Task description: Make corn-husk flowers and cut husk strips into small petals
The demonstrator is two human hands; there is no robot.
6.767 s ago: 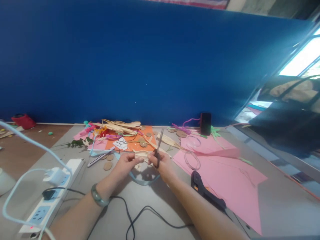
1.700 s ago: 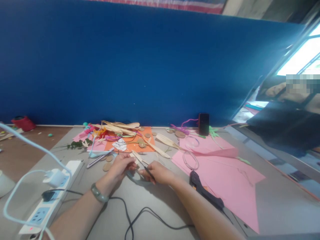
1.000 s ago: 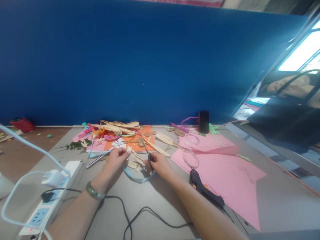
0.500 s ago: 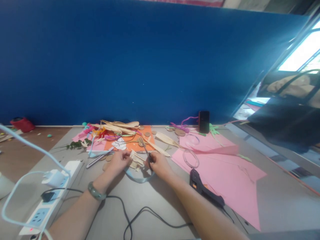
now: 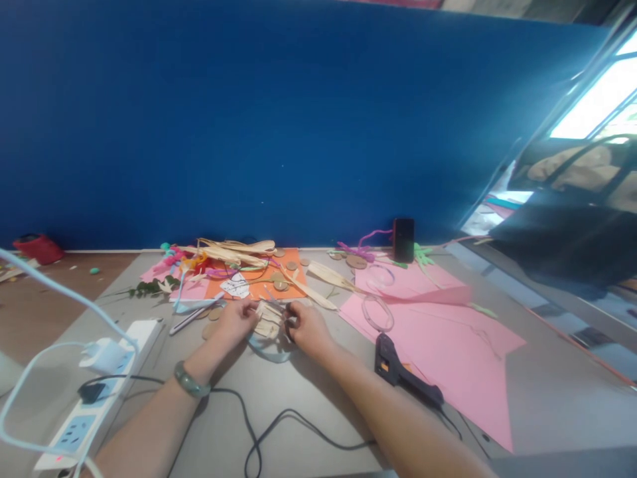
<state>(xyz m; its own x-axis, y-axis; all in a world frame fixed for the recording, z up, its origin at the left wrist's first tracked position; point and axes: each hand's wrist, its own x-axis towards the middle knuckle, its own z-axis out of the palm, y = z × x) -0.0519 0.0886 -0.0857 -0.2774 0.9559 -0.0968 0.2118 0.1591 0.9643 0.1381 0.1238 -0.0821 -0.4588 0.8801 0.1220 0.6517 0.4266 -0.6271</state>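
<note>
My left hand [image 5: 239, 320], with a bangle on its wrist, pinches the edge of a pale, wrinkled strip of dried husk [image 5: 267, 322]. My right hand [image 5: 309, 330] is closed round dark-handled scissors [image 5: 288, 320], whose blades reach left across the top of the strip. Whether the blades touch it is too blurred to tell. Below the husk, a light blue ribbon loop [image 5: 271, 356] curves between my hands on the table. Just behind them is an orange sheet [image 5: 253, 289] with several wooden discs [image 5: 281, 281] and husk pieces on it.
A black glue gun [image 5: 405, 375] lies beside pink paper [image 5: 462, 358] at right. At left is a white power strip [image 5: 107, 378] with plugs and cables. A utility knife [image 5: 192, 317] rests near my left hand. A phone [image 5: 403, 240] leans on the blue partition [image 5: 298, 133].
The scissors have swung from pointing upward to lying leftward over the husk strip. My right hand has turned and shifted slightly left. My left hand keeps its pinch; the view moved a little.
</note>
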